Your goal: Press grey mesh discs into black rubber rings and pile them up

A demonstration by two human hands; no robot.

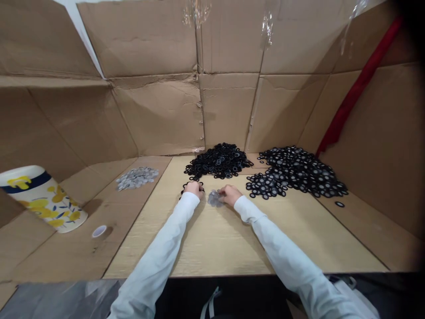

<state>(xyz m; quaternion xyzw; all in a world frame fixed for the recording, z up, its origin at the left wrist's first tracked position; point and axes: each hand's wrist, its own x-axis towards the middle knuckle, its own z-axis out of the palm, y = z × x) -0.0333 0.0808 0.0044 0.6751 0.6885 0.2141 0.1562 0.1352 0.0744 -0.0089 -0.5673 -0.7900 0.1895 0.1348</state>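
My left hand (194,188) rests curled on the wooden table (212,243) among a few loose black rings (190,184), just below a heap of black rings (219,161). My right hand (229,194) is curled beside a small pile of grey discs (215,198) and touches it with its fingertips. Both arms wear white sleeves. To the right lies a heap of black rings with grey discs in them (292,172). What the fingers hold, if anything, is too small to see.
Cardboard walls (159,110) enclose the table at the back and sides. A pile of grey discs (137,177) lies on the cardboard at left. A white cup with yellow flowers (40,197) lies tipped at far left, a tape roll (99,231) near it. A red strip (355,88) runs along the right wall.
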